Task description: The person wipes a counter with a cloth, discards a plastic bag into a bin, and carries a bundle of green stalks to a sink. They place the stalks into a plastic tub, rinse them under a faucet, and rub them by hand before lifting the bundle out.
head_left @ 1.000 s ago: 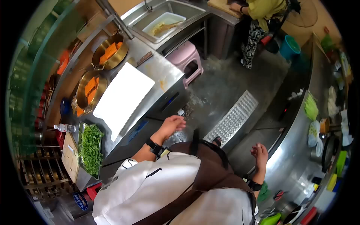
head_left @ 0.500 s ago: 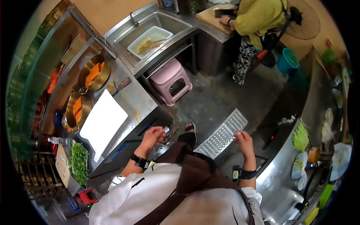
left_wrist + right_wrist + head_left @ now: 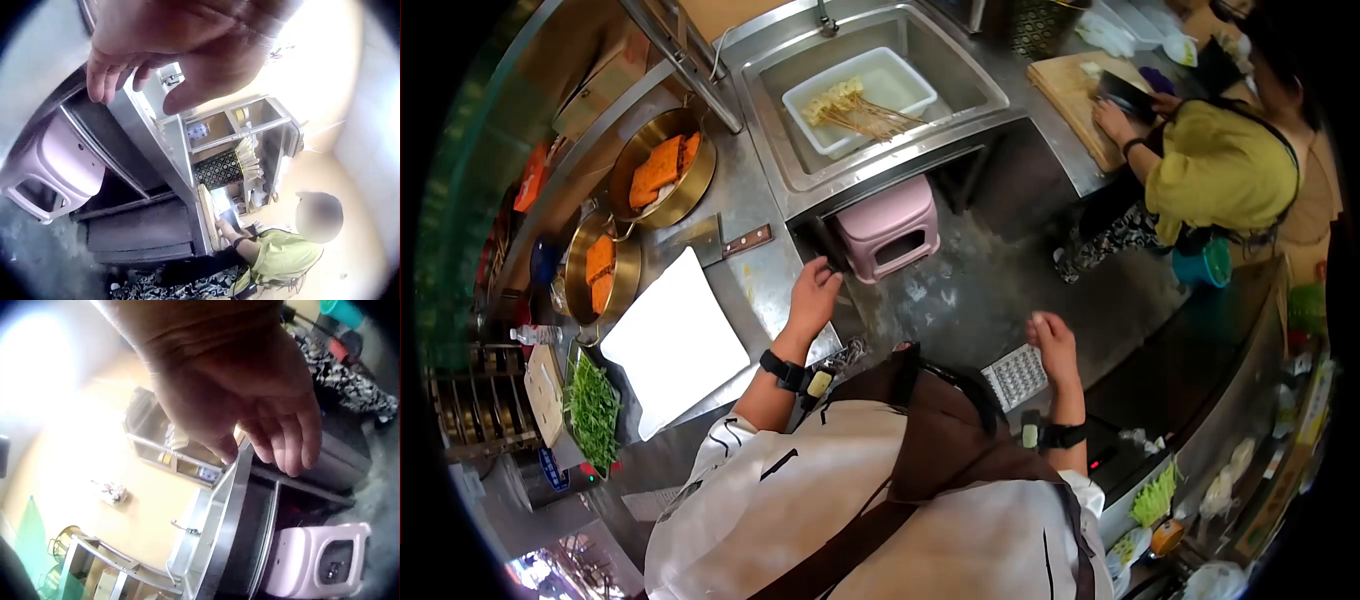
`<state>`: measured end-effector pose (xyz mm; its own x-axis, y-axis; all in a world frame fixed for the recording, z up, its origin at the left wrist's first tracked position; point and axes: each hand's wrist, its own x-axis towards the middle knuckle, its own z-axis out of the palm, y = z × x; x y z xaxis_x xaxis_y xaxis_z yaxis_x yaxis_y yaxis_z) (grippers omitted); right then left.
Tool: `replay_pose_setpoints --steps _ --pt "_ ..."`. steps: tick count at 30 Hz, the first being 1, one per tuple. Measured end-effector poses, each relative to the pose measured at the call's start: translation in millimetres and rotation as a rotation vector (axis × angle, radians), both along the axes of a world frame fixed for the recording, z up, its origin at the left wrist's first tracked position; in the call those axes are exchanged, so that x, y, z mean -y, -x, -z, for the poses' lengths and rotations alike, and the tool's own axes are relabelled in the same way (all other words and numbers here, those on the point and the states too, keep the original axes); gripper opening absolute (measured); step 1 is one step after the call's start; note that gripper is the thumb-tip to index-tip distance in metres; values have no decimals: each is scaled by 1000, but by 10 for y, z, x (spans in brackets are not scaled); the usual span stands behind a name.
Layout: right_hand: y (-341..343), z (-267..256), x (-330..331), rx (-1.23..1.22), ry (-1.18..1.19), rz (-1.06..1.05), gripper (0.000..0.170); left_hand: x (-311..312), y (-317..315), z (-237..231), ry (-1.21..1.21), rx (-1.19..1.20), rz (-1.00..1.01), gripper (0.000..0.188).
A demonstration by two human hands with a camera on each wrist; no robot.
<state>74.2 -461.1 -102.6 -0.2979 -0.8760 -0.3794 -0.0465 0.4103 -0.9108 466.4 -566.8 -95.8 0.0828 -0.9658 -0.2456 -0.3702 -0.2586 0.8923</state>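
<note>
My left hand (image 3: pixel 815 295) hangs in the air by the corner of the steel counter (image 3: pixel 750 290), fingers loosely bent and holding nothing. Nearest to it are a pink plastic stool (image 3: pixel 885 225) and a cleaver (image 3: pixel 745 241) lying on the counter. A white cutting board (image 3: pixel 675 335) lies to its left. My right hand (image 3: pixel 1055 345), also relaxed and holding nothing, is over the floor near a perforated grey strip (image 3: pixel 1013 378). Ahead, a white tub (image 3: pixel 805 95) with skewers (image 3: pixel 870 115) sits in the sink (image 3: pixel 990 95).
Brass pots (image 3: pixel 700 170) with orange packets stand at the left, beyond a tray of leafy greens (image 3: pixel 592 405). A person in a yellow-green top (image 3: pixel 1225 170) cuts on a wooden board (image 3: pixel 1065 90) at the right. A blue-green bucket (image 3: pixel 1215 262) stands behind them.
The view has swung and moved forward, so the sink and the other person are closer. Both hands have moved forward, still holding nothing.
</note>
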Motion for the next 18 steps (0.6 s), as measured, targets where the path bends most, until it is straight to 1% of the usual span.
replay_pose_setpoints --steps 1,2,5,7,8,9,11,13,15,17,18 --pt "-35 -54 223 2 -9 -15 30 131 76 -56 25 -139 -32 47" --pt "-76 -112 457 -15 19 -67 29 262 161 -109 36 -212 -82 47" --pt "-103 -155 1115 -5 46 -167 29 605 268 -51 45 -242 -105 48" --pt "-41 -100 1480 -169 121 -333 29 746 324 -43 44 -277 -155 47" --pt "-55 -103 1661 -48 154 -314 29 810 364 -152 3 -338 -189 47" --pt "-15 -108 1870 -46 156 -337 29 929 404 -248 -17 -399 -217 47" --pt "43 -156 2213 -100 135 -392 28 1064 451 -359 17 -402 -277 48" --pt "58 -314 2532 -88 144 -429 28 1235 463 -473 -30 -507 -379 47" --pt "93 -365 2861 -78 142 -467 28 1463 450 -512 -37 -497 -407 51" --pt "125 -310 3124 -96 166 -533 29 1700 420 -491 -39 -409 -408 57" --pt "126 -292 3201 -88 153 -542 29 1810 390 -455 -50 -388 -372 64"
